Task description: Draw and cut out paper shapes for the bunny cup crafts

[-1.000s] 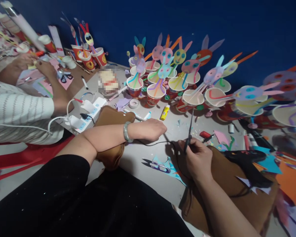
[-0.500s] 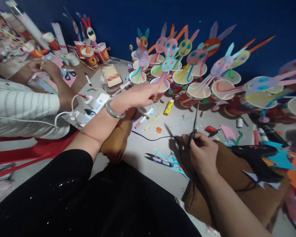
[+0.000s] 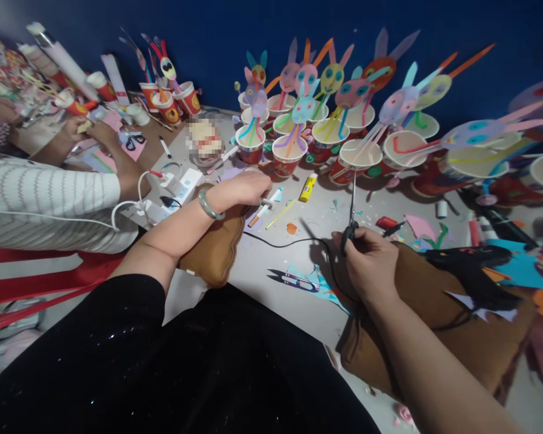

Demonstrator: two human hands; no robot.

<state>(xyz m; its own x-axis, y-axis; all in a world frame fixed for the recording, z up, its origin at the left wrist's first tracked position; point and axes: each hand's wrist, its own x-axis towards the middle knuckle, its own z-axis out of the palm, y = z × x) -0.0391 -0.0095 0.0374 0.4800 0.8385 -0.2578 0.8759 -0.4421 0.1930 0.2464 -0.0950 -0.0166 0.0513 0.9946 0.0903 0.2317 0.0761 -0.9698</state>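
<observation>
My right hand (image 3: 371,262) is closed round the black handles of a pair of scissors (image 3: 353,202), whose blades point away towards a red paper cup (image 3: 355,155). My left hand (image 3: 248,187), with a bangle on the wrist, hovers by a white marker (image 3: 263,210). Its fingers are curled downwards and the tips are hidden, so whatever they hold does not show. Between the hands lie a yellow glue stick (image 3: 308,188), a thin yellow strip (image 3: 281,215) and an orange paper scrap (image 3: 291,228). Small thread snips (image 3: 293,279) rest on blue paper nearer me.
Several cups carrying paper rabbit faces (image 3: 304,110) stand along the blue wall. A brown cushion (image 3: 438,355) lies under my right arm, another brown cushion (image 3: 212,253) under my left. A power strip (image 3: 181,184) with white cables is at left, beside a co-worker's sleeve (image 3: 49,190).
My left hand has drawn back from the cup's rim down towards the white marker. The right hand keeps the scissors in nearly the same place. The view has shifted slightly.
</observation>
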